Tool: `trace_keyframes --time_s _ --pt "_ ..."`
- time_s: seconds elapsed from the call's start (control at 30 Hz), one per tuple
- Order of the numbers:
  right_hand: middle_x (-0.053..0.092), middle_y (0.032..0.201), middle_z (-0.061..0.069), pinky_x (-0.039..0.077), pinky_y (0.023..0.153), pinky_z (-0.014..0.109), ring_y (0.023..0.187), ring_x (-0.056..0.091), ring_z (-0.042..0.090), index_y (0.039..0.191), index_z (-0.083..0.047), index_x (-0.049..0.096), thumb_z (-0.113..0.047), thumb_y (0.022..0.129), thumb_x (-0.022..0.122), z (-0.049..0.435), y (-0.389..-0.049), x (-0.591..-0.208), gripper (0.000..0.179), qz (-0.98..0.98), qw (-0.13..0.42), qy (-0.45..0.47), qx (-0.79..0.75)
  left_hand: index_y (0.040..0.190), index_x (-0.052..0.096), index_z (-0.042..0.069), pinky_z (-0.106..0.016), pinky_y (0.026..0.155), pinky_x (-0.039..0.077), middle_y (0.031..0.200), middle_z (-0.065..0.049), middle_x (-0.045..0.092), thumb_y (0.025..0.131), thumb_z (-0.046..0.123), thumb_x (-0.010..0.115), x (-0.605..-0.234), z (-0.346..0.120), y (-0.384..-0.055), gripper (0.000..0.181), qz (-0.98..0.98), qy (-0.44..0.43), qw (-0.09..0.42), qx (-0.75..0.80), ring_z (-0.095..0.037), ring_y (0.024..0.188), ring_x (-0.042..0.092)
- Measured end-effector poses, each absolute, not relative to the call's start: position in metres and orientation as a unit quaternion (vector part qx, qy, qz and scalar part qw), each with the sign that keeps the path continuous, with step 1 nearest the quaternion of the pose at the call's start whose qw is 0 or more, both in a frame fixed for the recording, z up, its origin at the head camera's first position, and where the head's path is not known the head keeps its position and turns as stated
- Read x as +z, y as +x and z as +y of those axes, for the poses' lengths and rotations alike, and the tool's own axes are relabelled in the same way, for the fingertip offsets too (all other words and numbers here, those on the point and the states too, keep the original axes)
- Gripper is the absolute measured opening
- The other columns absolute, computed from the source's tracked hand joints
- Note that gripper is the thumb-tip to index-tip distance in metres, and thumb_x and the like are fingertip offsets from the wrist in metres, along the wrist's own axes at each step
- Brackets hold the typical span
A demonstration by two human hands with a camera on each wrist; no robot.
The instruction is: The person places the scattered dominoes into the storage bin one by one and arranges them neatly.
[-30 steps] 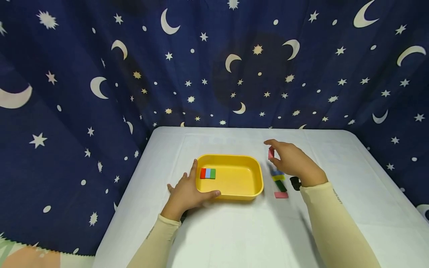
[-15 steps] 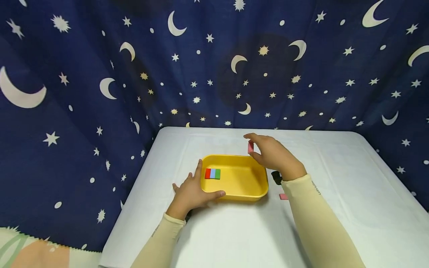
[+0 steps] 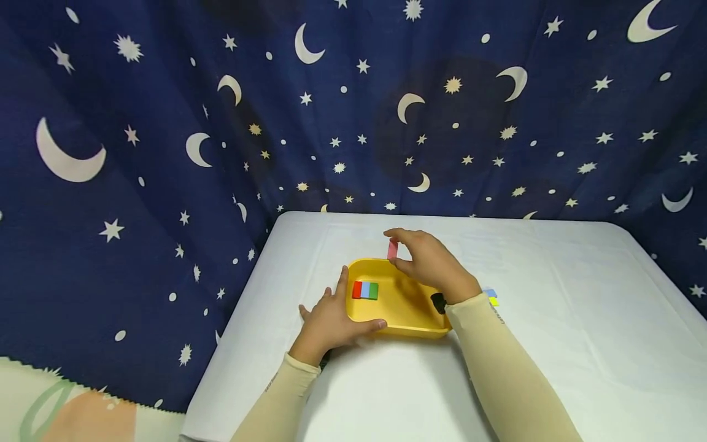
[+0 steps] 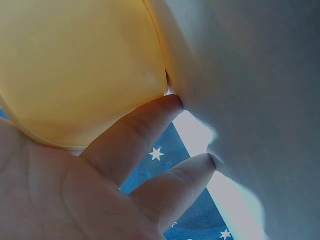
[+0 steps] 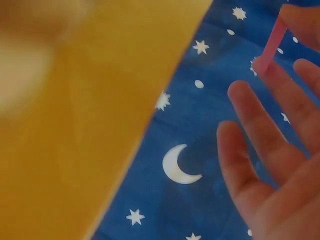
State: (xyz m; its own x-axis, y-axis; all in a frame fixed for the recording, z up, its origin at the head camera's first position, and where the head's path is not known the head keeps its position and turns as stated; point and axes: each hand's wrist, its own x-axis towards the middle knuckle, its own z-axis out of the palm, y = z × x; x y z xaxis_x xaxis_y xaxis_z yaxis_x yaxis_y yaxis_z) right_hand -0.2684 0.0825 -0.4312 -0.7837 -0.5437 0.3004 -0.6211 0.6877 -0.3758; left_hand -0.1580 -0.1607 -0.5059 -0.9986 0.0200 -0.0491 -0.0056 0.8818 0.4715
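At the far rim of the yellow tray [image 3: 399, 309]: pink block [image 3: 393, 249], pinched by right hand [image 3: 432, 263], moved from the tray's right; seemingly within reach of its inside. At tray's left: left hand [image 3: 335, 320], fingers spread against its wall. Inside left: red, blue, green blocks [image 3: 366, 290]; open floor rightward.

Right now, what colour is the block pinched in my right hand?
Pink; the block shows best in the head view.
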Motion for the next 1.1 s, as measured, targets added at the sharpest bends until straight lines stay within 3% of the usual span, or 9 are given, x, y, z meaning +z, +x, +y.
trace_keyframes --time_s 0.27,0.53,0.73,1.1 --pt "0.074 0.124 0.006 0.050 0.105 0.053 0.111 0.066 0.032 0.144 -0.017 0.062 -0.027 0.095 0.080 0.079 -0.270 -0.445 0.054 -0.905 0.121 0.326 0.245 0.171 -0.002 0.031 -0.095 0.098 0.013 0.150 0.000 0.061 0.059 0.104 0.060 -0.508 -0.154 -0.157 0.148 0.970 0.011 0.027 0.240 -0.039 0.146 0.046" --pt "0.074 0.123 0.005 0.049 0.105 0.050 0.110 0.064 0.031 0.142 -0.014 0.064 -0.026 0.094 0.079 0.071 -0.276 -0.451 0.052 -0.898 0.143 0.335 0.248 0.171 -0.004 0.031 -0.095 0.097 0.013 0.148 -0.002 0.062 0.057 0.106 0.058 -0.509 -0.156 -0.158 0.149 0.972 0.012 0.024 0.233 -0.040 0.145 0.047" --pt "0.072 0.128 0.002 0.050 0.106 0.049 0.113 0.063 0.027 0.143 -0.020 0.064 -0.027 0.094 0.080 0.064 -0.280 -0.455 0.051 -0.905 0.120 0.330 0.239 0.171 -0.003 0.029 -0.095 0.097 0.013 0.147 -0.002 0.063 0.059 0.104 0.059 -0.507 -0.160 -0.160 0.149 0.972 0.008 0.023 0.233 -0.040 0.144 0.047" --pt "0.073 0.113 -0.008 0.057 0.092 0.043 0.102 0.070 0.023 0.141 -0.026 0.063 -0.027 0.085 0.084 0.054 -0.278 -0.457 0.060 -0.903 0.034 0.355 0.241 0.171 -0.003 0.030 -0.095 0.097 0.014 0.145 -0.001 0.064 0.057 0.107 0.055 -0.508 -0.162 -0.162 0.150 0.973 0.009 0.020 0.228 -0.038 0.145 0.047"
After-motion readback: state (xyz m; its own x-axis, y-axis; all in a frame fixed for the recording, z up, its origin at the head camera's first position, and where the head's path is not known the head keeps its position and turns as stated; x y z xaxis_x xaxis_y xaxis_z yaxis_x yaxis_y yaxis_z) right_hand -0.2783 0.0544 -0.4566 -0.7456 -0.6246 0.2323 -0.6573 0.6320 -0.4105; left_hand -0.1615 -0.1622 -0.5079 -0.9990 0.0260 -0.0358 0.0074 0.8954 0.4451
